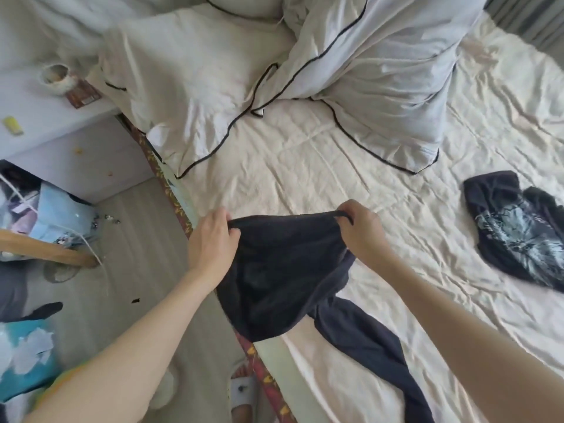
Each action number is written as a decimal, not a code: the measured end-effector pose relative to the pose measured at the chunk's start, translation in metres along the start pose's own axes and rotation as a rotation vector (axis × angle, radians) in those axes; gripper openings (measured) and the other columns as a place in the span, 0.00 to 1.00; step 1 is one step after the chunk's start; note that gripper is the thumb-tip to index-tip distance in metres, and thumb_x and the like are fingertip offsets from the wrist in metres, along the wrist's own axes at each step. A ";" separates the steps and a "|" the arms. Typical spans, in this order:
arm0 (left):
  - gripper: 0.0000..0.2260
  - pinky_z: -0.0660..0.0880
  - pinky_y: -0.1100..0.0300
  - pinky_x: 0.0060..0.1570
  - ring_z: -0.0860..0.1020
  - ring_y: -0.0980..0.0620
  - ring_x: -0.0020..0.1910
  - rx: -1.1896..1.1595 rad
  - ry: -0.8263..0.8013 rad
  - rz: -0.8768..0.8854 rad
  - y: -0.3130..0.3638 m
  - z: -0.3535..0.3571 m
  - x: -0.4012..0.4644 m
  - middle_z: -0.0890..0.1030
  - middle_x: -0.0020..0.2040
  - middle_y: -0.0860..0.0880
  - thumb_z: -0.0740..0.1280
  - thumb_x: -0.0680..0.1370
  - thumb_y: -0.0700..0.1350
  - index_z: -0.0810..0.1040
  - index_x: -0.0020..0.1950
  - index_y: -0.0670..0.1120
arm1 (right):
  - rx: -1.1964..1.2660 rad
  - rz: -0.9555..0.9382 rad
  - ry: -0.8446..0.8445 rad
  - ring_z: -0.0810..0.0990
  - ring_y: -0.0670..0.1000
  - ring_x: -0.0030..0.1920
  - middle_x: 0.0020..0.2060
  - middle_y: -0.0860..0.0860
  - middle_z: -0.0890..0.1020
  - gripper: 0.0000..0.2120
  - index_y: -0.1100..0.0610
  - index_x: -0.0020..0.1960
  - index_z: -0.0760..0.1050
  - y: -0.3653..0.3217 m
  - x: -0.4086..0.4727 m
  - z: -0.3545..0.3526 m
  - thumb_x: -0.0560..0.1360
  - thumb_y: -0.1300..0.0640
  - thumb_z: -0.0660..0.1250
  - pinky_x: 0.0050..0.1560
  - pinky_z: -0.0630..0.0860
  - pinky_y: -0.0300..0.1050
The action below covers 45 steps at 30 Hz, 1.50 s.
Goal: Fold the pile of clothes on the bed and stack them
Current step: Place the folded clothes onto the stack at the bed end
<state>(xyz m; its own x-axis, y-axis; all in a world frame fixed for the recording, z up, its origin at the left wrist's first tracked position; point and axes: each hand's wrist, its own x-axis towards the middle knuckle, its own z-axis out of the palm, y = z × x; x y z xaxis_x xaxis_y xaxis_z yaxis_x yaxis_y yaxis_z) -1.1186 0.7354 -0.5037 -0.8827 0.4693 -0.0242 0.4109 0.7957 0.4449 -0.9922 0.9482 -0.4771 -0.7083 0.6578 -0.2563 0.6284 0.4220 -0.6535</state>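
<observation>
both my hands, left hand (212, 239) and right hand (361, 228), pinched the dark garment (283, 279) by its waistband above the bed (305, 166); it hung soft, light, floppy.

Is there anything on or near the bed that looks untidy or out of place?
Yes. The printed black shirt lies crumpled and unfolded on the sheet, apart from the dark garment that both hands hold. On the floor beside the bed, small bits of litter lie scattered near the bags.
</observation>
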 end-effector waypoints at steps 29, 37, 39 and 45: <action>0.02 0.71 0.56 0.46 0.77 0.41 0.51 -0.088 0.412 0.277 0.214 -0.440 0.055 0.80 0.49 0.42 0.65 0.77 0.41 0.76 0.48 0.43 | 0.438 -0.402 0.671 0.77 0.48 0.40 0.38 0.46 0.78 0.04 0.55 0.46 0.78 -0.277 -0.110 -0.385 0.74 0.60 0.65 0.41 0.75 0.42; 0.14 0.76 0.52 0.44 0.77 0.44 0.50 -1.067 -0.032 0.022 0.219 -0.423 0.041 0.77 0.51 0.39 0.55 0.77 0.26 0.77 0.53 0.36 | 0.529 -0.411 0.477 0.77 0.49 0.39 0.37 0.51 0.79 0.05 0.56 0.42 0.78 -0.292 -0.121 -0.379 0.74 0.62 0.64 0.39 0.73 0.40; 0.12 0.74 0.52 0.44 0.74 0.46 0.49 -1.119 0.006 0.005 0.221 -0.425 0.043 0.76 0.49 0.41 0.57 0.77 0.28 0.76 0.54 0.39 | 0.473 -0.412 0.486 0.76 0.49 0.39 0.37 0.51 0.79 0.04 0.57 0.44 0.78 -0.289 -0.122 -0.380 0.74 0.62 0.65 0.39 0.73 0.41; 0.01 0.74 0.60 0.37 0.75 0.52 0.38 -0.950 0.050 0.169 0.224 -0.441 0.047 0.77 0.39 0.47 0.66 0.77 0.38 0.77 0.47 0.43 | 0.410 -0.377 0.478 0.76 0.53 0.45 0.43 0.57 0.79 0.04 0.62 0.47 0.78 -0.276 -0.127 -0.394 0.75 0.61 0.66 0.48 0.73 0.47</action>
<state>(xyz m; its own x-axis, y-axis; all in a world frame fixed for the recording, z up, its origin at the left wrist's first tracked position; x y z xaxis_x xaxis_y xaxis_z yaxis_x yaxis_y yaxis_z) -1.1689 0.7674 -0.0105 -0.8466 0.5147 0.1355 0.1973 0.0670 0.9780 -0.9489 0.9941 0.0163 -0.5760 0.7540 0.3158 0.1327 0.4675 -0.8740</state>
